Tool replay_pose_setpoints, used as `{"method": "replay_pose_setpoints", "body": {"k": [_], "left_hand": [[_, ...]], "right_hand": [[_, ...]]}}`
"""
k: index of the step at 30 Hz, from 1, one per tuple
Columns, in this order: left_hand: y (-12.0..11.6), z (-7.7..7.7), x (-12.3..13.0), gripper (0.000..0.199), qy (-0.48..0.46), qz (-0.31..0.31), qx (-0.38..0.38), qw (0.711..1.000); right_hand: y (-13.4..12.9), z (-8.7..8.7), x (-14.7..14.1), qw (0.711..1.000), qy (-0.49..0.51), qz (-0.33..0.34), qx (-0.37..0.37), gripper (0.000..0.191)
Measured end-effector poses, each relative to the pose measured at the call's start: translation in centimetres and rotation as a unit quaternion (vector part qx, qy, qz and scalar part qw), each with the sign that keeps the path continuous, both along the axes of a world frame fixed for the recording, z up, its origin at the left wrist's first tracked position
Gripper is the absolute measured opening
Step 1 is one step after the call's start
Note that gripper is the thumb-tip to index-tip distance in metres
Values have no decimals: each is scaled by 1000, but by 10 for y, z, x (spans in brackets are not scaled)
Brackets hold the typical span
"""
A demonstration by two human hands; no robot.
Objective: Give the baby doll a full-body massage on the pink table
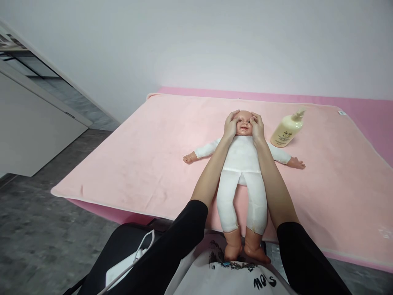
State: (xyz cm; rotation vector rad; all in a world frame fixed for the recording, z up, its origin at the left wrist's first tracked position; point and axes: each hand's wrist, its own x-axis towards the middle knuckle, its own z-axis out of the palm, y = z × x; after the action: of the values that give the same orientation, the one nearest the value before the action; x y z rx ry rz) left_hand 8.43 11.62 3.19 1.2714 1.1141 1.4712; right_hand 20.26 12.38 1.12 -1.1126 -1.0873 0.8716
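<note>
My left hand (231, 123) and right hand (257, 125) cup the doll's head (244, 122), fingers loosely curved against its temples. The doll (242, 172) lies face-up on the pink blanket (138, 155), a lotion bottle (287, 130) just beside its head.

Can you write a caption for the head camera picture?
Both hands, left hand and right hand, cup a doll's head on a pink blanket.

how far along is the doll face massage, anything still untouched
Done: the doll already lies on its back on the pink blanket, arms spread. In hand: the left hand and right hand cup both sides of its head, fingers at the temples and brow. Left: the white-clothed trunk, arms and legs have no hand on them, and the lotion bottle lies beside the head, apart from both hands.
</note>
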Motion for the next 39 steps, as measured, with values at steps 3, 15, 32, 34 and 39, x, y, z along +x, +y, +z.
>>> {"method": "replay_pose_setpoints", "body": {"k": [3, 15, 32, 34, 39], "left_hand": [[1, 1, -1, 41, -9, -7, -6, 1000], [-21, 27, -35, 80, 262, -183, 4, 947], [-36, 38, -35, 100, 434, -110, 55, 892], [-35, 38, -36, 98, 448, -109, 55, 886], [-33, 36, -36, 97, 474, -94, 47, 874]], "right_hand": [[1, 1, 1, 1000, 4, -7, 2, 26], [-32, 29, 11, 947, -318, -47, -9, 41], [-60, 67, 20, 884, -446, 134, -31, 58], [-59, 66, 20, 886, -445, 126, -32, 62], [-58, 63, 22, 895, -434, 99, -39, 73]]}}
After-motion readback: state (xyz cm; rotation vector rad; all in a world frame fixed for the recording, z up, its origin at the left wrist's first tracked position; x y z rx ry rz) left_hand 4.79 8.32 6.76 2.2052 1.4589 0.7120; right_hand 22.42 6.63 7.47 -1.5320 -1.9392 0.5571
